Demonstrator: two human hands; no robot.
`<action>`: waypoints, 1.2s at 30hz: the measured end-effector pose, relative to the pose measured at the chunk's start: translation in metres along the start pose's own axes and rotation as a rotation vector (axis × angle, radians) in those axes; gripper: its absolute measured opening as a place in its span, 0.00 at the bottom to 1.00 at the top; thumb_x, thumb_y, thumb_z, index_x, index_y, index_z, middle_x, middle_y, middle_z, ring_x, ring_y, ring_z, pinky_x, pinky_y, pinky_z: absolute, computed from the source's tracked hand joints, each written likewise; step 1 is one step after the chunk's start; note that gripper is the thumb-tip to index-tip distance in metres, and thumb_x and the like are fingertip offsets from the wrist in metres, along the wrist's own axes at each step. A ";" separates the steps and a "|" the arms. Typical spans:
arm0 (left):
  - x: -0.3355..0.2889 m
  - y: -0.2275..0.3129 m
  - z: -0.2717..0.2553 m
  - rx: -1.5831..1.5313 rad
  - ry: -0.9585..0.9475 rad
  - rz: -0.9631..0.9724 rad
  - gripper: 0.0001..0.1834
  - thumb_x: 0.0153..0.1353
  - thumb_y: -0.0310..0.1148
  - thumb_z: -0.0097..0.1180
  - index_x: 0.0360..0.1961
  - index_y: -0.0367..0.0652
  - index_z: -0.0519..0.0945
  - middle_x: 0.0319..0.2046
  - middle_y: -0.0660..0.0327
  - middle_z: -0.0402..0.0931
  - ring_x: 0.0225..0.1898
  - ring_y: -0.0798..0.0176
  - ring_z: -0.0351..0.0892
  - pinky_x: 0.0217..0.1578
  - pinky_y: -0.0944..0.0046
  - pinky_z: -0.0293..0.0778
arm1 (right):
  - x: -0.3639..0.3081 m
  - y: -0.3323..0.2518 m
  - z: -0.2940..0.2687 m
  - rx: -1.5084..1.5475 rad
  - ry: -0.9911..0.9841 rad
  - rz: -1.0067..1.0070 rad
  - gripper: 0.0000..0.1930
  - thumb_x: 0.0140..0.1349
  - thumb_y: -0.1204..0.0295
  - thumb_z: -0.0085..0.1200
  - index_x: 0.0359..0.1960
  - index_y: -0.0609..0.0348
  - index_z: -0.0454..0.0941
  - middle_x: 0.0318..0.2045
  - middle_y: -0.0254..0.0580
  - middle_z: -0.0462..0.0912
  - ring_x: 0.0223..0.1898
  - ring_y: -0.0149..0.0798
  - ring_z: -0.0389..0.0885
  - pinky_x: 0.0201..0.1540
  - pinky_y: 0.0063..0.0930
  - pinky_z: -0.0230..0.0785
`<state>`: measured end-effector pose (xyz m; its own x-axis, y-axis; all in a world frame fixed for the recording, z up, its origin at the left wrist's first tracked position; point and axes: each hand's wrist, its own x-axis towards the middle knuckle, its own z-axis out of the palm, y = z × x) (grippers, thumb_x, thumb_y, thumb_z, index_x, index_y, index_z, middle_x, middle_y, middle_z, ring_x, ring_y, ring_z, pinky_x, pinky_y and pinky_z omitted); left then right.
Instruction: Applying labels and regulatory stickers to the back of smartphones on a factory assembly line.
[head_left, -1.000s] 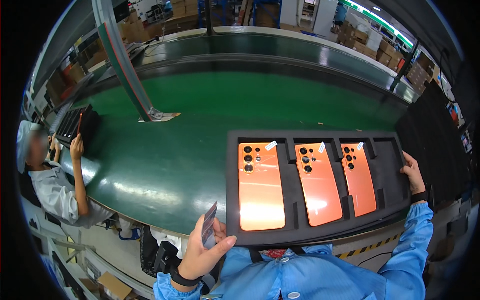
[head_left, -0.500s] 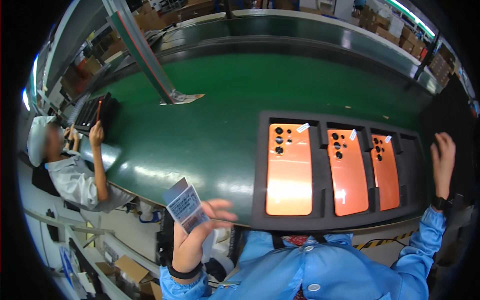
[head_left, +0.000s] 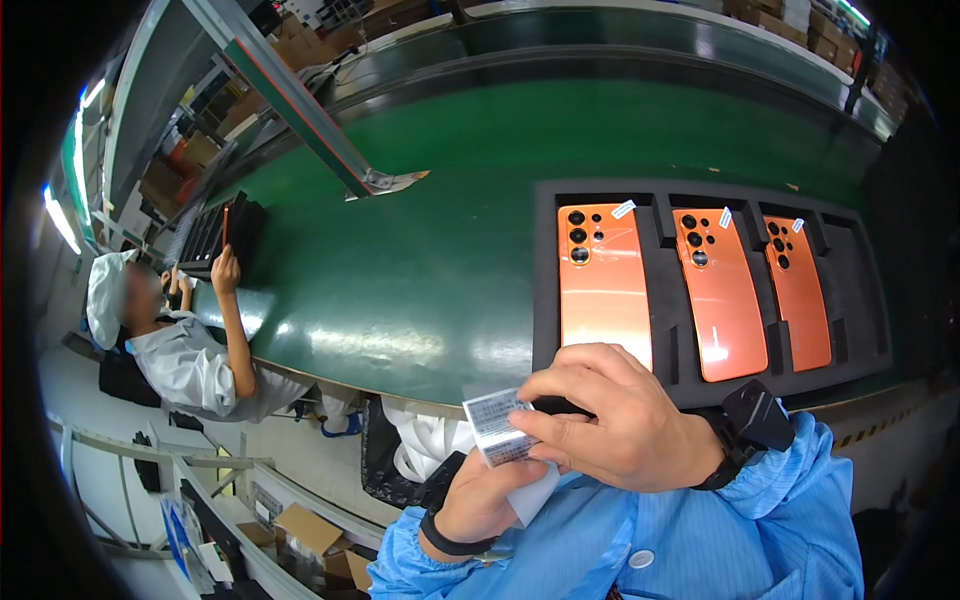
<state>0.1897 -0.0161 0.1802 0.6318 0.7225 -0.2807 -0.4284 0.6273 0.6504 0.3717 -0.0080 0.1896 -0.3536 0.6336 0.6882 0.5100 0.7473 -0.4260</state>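
Right hand (head_left: 625, 425) has left the black foam tray (head_left: 545, 300) edge, now pinching the white label sheet (head_left: 500, 425) held by left hand (head_left: 485, 500). Both hands clamped on it, near the surface (head_left: 400, 270); three orange phones (head_left: 603, 280) untouched.

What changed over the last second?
The right hand left the tray's right edge and came across to the label sheet, which the left hand raised in front of the chest. Both now pinch it. The black tray with three orange phones stayed on the belt.
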 end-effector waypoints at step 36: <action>-0.010 0.060 -0.021 -0.001 0.083 0.422 0.29 0.66 0.51 0.31 0.50 0.33 0.66 0.21 0.61 0.65 0.21 0.69 0.60 0.26 0.66 0.60 | -0.023 -0.015 -0.090 -0.070 0.189 0.021 0.14 0.39 0.74 0.63 0.32 0.50 0.80 0.32 0.31 0.79 0.36 0.38 0.71 0.35 0.34 0.61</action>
<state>0.1444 0.0208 0.2072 0.3467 0.9368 -0.0460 -0.6391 0.2719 0.7195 0.4429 -0.0512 0.2331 -0.1918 0.5950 0.7805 0.5712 0.7144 -0.4042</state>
